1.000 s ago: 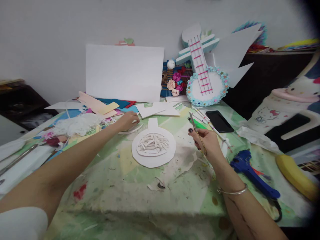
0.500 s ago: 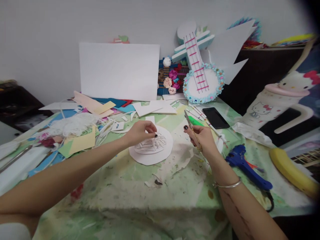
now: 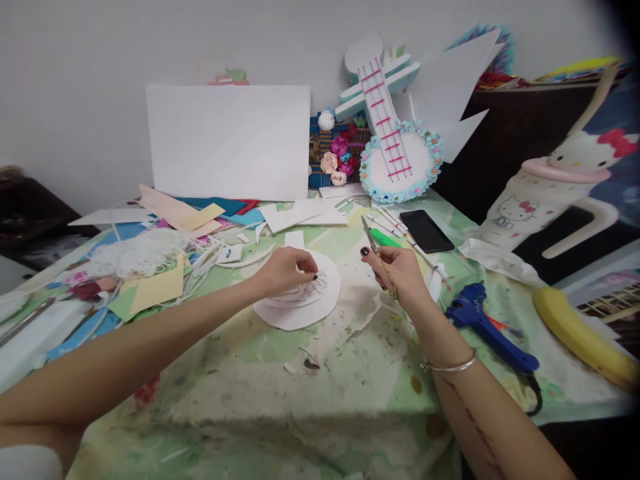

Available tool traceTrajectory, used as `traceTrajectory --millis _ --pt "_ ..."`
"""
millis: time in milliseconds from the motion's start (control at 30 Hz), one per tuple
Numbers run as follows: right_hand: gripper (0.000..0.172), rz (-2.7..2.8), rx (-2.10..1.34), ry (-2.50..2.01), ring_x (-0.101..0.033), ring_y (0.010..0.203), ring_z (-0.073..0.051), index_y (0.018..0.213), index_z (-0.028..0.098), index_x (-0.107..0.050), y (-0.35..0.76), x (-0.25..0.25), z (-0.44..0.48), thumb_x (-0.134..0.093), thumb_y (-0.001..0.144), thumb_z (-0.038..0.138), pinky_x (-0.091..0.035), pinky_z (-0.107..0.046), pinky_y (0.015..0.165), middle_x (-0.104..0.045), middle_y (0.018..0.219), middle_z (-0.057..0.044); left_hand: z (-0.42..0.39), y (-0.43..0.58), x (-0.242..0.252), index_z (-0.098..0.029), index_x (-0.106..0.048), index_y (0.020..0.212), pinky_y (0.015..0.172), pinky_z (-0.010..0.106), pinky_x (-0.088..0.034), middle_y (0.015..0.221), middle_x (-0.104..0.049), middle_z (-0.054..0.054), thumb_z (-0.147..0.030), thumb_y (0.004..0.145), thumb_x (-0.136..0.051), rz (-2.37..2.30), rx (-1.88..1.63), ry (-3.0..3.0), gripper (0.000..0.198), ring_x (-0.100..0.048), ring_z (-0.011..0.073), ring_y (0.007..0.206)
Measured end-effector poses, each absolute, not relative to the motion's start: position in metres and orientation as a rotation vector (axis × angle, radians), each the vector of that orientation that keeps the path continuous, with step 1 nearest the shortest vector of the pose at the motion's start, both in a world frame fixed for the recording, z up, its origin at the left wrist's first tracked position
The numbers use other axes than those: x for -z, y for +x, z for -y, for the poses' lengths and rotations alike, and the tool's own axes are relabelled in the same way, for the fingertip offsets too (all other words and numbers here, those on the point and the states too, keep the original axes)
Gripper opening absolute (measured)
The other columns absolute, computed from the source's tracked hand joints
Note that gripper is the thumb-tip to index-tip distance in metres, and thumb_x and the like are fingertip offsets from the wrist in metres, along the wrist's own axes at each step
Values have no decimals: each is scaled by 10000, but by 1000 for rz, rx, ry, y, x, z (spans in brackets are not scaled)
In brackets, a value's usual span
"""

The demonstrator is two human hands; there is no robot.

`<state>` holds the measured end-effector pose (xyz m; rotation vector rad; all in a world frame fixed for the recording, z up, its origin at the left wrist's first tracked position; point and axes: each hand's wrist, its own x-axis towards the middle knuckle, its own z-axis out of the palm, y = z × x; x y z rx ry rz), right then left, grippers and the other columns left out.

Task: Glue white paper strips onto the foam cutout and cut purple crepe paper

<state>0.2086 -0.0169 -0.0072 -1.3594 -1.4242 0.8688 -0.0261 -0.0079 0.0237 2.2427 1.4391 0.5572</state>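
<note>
A round white paper disc (image 3: 300, 319) lies mid-table, with a smaller heap of white paper strips (image 3: 315, 287) on top of it. Over that heap, my left hand (image 3: 289, 270) is closed in a pinch at its left side; whatever its fingertips hold is too small to make out. My right hand (image 3: 395, 273) grips a pair of scissors (image 3: 373, 241), blades pointing up and away, to the right of the disc. Just behind the scissors lies a green pen-like object (image 3: 383, 238).
A blue glue gun (image 3: 493, 330), a banana (image 3: 580, 337), a phone (image 3: 427, 231) and a large tumbler (image 3: 530, 200) stand or lie on the right. Coloured paper and white string (image 3: 140, 257) clutter the left. A white board (image 3: 227, 143) and a decorated paper instrument (image 3: 403, 160) lean at the back.
The left hand has dropped slightly lower over the paper strips and covers more of them. The right hand keeps its hold on the scissors. The whole view has shifted slightly.
</note>
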Motion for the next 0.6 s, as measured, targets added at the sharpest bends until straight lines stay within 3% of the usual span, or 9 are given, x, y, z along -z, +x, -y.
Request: traceTrajectory --millis 400,600 --pt "523 1498 -787 -1357 -297 402 -76 602 153 -569 209 6 18 -566 723 662 -181 -252 405 -413 426 21 29 -10 6 -173 -624 722 726 321 -427 712 -671 17 -100 723 -582 -1424 -594 2579 84 -515 207 811" --pt "521 1514 -767 -1348 -301 401 -76 576 160 -541 208 4 21 -557 735 656 -182 -254 402 -411 428 18 33 -11 13 -164 -619 784 767 345 -423 808 -628 45 -142 764 -606 -1374 -810 2673 32 -497 203 828"
